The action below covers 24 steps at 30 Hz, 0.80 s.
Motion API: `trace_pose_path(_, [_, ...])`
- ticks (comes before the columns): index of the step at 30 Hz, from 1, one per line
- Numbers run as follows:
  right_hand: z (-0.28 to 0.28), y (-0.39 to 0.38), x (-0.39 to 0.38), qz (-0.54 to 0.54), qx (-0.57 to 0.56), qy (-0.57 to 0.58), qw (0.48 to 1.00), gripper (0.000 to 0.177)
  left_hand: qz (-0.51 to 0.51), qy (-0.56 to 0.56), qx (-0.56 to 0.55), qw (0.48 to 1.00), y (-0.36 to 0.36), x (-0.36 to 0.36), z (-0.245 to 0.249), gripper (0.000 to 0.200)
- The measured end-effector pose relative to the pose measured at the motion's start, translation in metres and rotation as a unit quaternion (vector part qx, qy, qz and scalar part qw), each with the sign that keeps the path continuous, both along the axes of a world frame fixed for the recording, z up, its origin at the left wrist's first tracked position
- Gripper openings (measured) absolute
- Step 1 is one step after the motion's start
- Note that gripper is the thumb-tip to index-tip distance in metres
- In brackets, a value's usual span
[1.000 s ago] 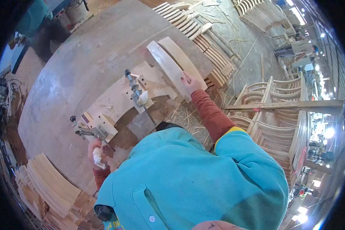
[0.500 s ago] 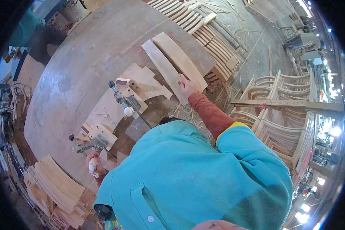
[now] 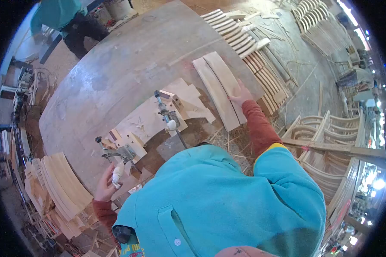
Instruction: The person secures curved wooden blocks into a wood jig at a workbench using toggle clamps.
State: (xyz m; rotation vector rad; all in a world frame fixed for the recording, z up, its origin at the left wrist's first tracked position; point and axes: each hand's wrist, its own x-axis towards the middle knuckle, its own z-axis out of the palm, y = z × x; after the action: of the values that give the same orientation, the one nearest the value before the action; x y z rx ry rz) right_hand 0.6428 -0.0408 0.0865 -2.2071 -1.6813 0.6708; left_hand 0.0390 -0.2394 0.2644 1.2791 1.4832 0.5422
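Two curved wooden boards lie side by side on the table, a left one (image 3: 212, 92) and a right one (image 3: 224, 77). My right hand (image 3: 241, 93) is on the outer edge of the right board, fingers apart. A flat wooden jig (image 3: 146, 118) lies left of them, with one clamp (image 3: 168, 113) at its middle and another clamp (image 3: 118, 152) at its near end. Beside the white-wrapped handle (image 3: 117, 173) of the near clamp is my left hand (image 3: 105, 184), its fingers apart. Whether it touches the handle is hard to tell.
Curved boards (image 3: 62, 184) are stacked at lower left. More curved pieces (image 3: 261, 77) are piled past the table's (image 3: 85, 85) far right edge. Slatted frames (image 3: 326, 145) stand at right. Another person (image 3: 68, 25) in teal is at upper left.
My right hand has shifted from the left board to the right board's outer edge, and the gap between the boards has narrowed. My left hand has opened beside the wrapped handle. The camera view has shifted.
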Motion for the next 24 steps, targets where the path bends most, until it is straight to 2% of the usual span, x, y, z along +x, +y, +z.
trace_pose_path(2, [0.011, 0.002, 0.001, 0.019, 0.113, 0.01, 0.993, 0.088, -0.006, 0.05, -0.086, 0.995, 0.003, -0.025, 0.041, 0.06])
trace_pose_path(5, [0.066, 0.005, -0.02, 0.038, 0.196, -0.039, 0.979, 0.082, 0.121, 0.022, 0.032, 0.992, 0.006, -0.046, 0.065, 0.05])
trace_pose_path(8, [0.139, 0.009, -0.074, 0.084, 0.297, -0.002, 0.951, 0.076, 0.133, -0.022, 0.148, 0.98, 0.043, -0.01, 0.101, 0.041])
trace_pose_path(10, [0.188, 0.008, -0.124, 0.137, 0.353, 0.019, 0.925, 0.075, 0.115, -0.08, 0.1, 0.985, 0.076, 0.037, 0.108, 0.036])
trace_pose_path(11, [0.21, 0.007, -0.15, 0.172, 0.385, 0.031, 0.906, 0.075, 0.033, -0.119, 0.093, 0.988, 0.097, 0.061, 0.11, 0.037])
trace_pose_path(12, [0.229, 0.006, -0.179, 0.199, 0.41, 0.054, 0.889, 0.075, -0.003, -0.153, 0.111, 0.982, 0.113, 0.087, 0.105, 0.041])
trace_pose_path(13, [0.245, 0.005, -0.208, 0.224, 0.436, 0.077, 0.868, 0.076, -0.041, -0.147, 0.185, 0.971, 0.131, 0.103, 0.083, 0.045])
trace_pose_path(15, [0.265, 0.0, -0.268, 0.238, 0.512, 0.106, 0.818, 0.074, 0.098, -0.347, 0.159, 0.919, 0.143, 0.161, 0.102, 0.043])
trace_pose_path(16, [0.273, -0.004, -0.289, 0.243, 0.547, 0.119, 0.792, 0.074, 0.117, -0.363, 0.201, 0.902, 0.152, 0.161, 0.101, 0.041])
trace_pose_path(18, [0.282, -0.006, -0.317, 0.247, 0.532, 0.214, 0.782, 0.072, 0.153, -0.392, 0.285, 0.861, 0.171, 0.154, 0.098, 0.038])
trace_pose_path(19, [0.286, -0.008, -0.327, 0.245, 0.522, 0.262, 0.774, 0.071, 0.144, -0.365, 0.316, 0.864, 0.178, 0.14, 0.098, 0.039])
trace_pose_path(20, [0.293, -0.015, -0.328, 0.276, 0.431, 0.416, 0.751, 0.069, 0.135, -0.338, 0.345, 0.865, 0.183, 0.121, 0.099, 0.04])
trace_pose_path(22, [0.283, -0.02, -0.312, 0.264, 0.451, 0.294, 0.801, 0.067, 0.137, -0.307, 0.409, 0.849, 0.197, 0.089, 0.101, 0.037])
trace_pose_path(24, [0.27, -0.03, -0.296, 0.219, 0.382, 0.242, 0.865, 0.064, 0.131, -0.376, 0.341, 0.852, 0.214, 0.053, 0.108, 0.036])
